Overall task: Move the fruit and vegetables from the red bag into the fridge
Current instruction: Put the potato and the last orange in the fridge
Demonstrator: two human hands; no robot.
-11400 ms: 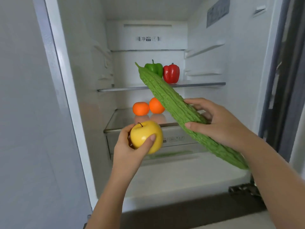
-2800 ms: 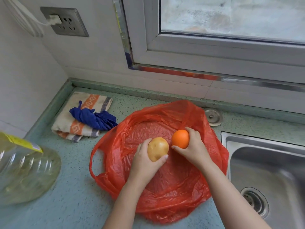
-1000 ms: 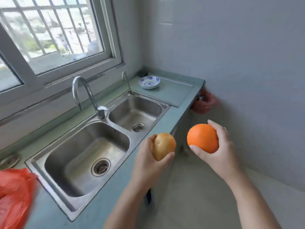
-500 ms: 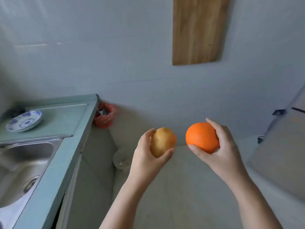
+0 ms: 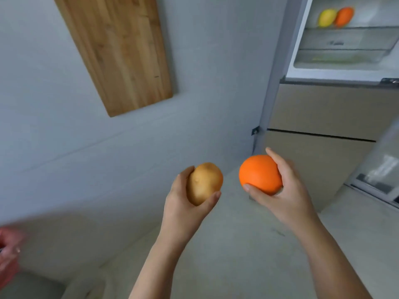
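Your left hand (image 5: 183,206) has its fingers and thumb curled round a potato (image 5: 204,182). It holds the potato from below and from the side. Your right hand (image 5: 287,197) is wrapped round an orange (image 5: 260,174), with the thumb under it and the fingers over the back. Both hands are full. They are up in front of you, near each other but not touching.

Under your hands is the pale floor (image 5: 226,244). Behind them is a grey wall (image 5: 54,137) with a wooden board (image 5: 121,50) on it. Low on your left is a blurry red thing (image 5: 7,255); I cannot tell what it is.

The fridge (image 5: 298,39) is up on your right, well apart from your hands, and it is open. On a shelf (image 5: 356,28) inside sit a yellow fruit (image 5: 327,17) and a second orange (image 5: 344,16), side by side.

I think you are in the carrying step, with food in hand and not yet at the fridge. Next you need to turn right, step closer and lift both hands in. Both things are round and may roll, so set each one down gently on a flat spot. Let go only when it sits. The red bag is not in view, so I cannot tell how much is left.
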